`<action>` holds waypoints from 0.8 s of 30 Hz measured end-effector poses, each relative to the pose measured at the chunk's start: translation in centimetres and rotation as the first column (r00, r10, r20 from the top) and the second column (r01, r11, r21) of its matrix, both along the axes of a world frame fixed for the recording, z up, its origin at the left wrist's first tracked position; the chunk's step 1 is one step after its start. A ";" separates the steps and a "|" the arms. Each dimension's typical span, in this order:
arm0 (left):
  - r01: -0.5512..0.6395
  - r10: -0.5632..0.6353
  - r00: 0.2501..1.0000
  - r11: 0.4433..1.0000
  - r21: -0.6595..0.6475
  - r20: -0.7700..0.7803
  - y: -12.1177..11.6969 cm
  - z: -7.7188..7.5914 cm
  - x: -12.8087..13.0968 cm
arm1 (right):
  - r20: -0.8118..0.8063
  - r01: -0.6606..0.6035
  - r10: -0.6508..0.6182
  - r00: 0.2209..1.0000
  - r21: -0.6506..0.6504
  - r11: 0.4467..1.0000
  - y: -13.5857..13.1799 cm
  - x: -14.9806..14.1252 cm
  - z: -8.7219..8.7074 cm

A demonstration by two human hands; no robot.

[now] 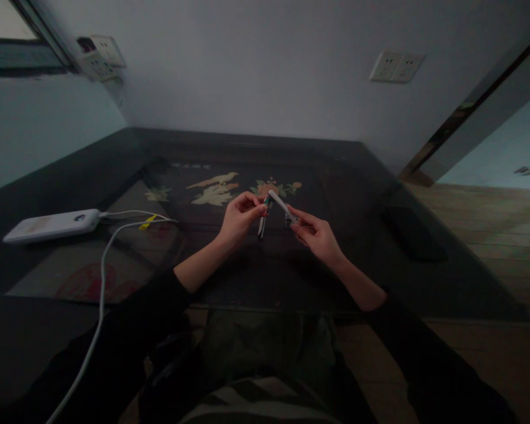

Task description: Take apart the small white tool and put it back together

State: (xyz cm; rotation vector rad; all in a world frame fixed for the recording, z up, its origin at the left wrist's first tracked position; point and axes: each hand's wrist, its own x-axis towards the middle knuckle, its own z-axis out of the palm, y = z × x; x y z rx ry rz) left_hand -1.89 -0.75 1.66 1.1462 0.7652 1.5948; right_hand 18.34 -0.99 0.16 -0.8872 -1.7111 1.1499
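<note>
My left hand [239, 217] is closed in a pinch on a thin dark-green and white piece [262, 226], whose narrow lower end points down toward the table. My right hand [314, 234] grips a slim white strip [280, 202] between thumb and fingers. The strip slants up to the left, and its upper end meets the green part at my left fingertips. Whether the two are joined, I cannot tell. A small black-and-white patterned bit [290, 219] shows beside my right fingertips. Both hands are just above the dark table. The exact kind of these things is too small and dim to make out.
A white power bank-like device [53, 226] lies on the table [265, 282] at left, its white cable [102, 277] running toward me with a yellow tag [148, 222]. A dark flat phone-like thing [413, 232] lies at right. Wall sockets [397, 66] are behind.
</note>
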 end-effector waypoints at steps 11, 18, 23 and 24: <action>-0.001 0.001 1.000 1.000 0.013 0.008 0.1 0.0 -0.1 | -0.056 -0.163 0.161 0.985 -0.047 0.985 -0.9 -0.2 0.5; -0.009 0.009 1.000 1.000 0.019 0.000 0.2 -0.2 -0.1 | -0.030 -0.118 0.118 0.993 -0.026 0.993 -0.7 -0.2 0.5; -0.027 0.027 0.999 1.000 0.007 -0.022 0.2 -0.1 -0.1 | -0.005 -0.059 0.059 0.998 -0.011 0.998 -0.2 0.0 0.2; -0.028 0.028 0.999 1.000 0.005 -0.024 0.2 -0.1 -0.1 | 0.001 -0.047 0.047 0.999 -0.004 0.999 -0.1 0.0 0.1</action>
